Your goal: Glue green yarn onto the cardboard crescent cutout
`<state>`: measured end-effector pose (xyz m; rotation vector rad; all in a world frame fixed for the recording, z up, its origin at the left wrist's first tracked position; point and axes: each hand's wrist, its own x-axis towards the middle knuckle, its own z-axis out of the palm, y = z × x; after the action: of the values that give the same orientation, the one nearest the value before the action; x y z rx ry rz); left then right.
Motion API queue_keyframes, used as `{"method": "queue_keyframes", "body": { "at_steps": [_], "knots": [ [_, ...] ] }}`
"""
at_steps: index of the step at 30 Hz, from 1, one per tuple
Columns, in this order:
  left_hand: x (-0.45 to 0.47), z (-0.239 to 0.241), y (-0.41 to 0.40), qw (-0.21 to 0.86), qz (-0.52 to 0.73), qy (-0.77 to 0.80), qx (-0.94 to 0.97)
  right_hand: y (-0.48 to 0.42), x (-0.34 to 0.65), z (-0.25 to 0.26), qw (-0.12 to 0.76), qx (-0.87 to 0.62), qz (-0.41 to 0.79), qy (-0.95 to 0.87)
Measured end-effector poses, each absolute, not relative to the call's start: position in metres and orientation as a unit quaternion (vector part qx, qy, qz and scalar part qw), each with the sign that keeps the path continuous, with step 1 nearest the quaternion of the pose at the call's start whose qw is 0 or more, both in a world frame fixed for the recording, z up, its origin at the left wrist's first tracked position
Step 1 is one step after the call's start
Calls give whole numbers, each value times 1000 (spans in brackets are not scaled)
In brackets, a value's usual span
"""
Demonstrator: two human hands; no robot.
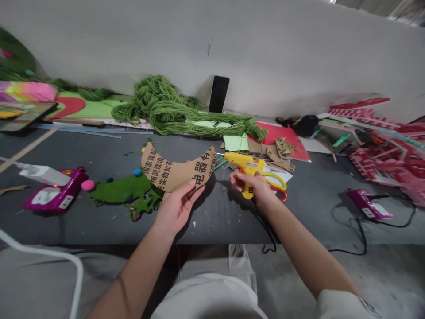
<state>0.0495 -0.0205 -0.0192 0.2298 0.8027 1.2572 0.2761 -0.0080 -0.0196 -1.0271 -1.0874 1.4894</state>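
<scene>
My left hand [177, 206] pinches a curved, crescent-shaped piece of brown cardboard [172, 170] printed with black characters and holds it just above the dark table [219, 217]. My right hand [250, 186] is closed round the handle of a yellow hot glue gun [245, 166]. The gun's nozzle points left, at the right tip of the cardboard. A black cord runs from the gun over the table's front edge.
A green felt shape with small pom-poms [122, 190] lies left of the cardboard. Yellow-handled scissors [275, 181] and cardboard scraps lie behind the gun. Green yarn [172, 110], a black phone [219, 94], pink boxes [56, 195], red paper pieces [381, 146].
</scene>
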Motion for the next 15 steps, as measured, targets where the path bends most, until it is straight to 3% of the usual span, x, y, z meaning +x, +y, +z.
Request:
{"method": "queue_keyframes", "body": {
  "at_steps": [15],
  "knots": [
    [49, -19, -21, 729, 570, 365, 101, -8, 273, -20, 445, -444, 623, -466]
  ]
}}
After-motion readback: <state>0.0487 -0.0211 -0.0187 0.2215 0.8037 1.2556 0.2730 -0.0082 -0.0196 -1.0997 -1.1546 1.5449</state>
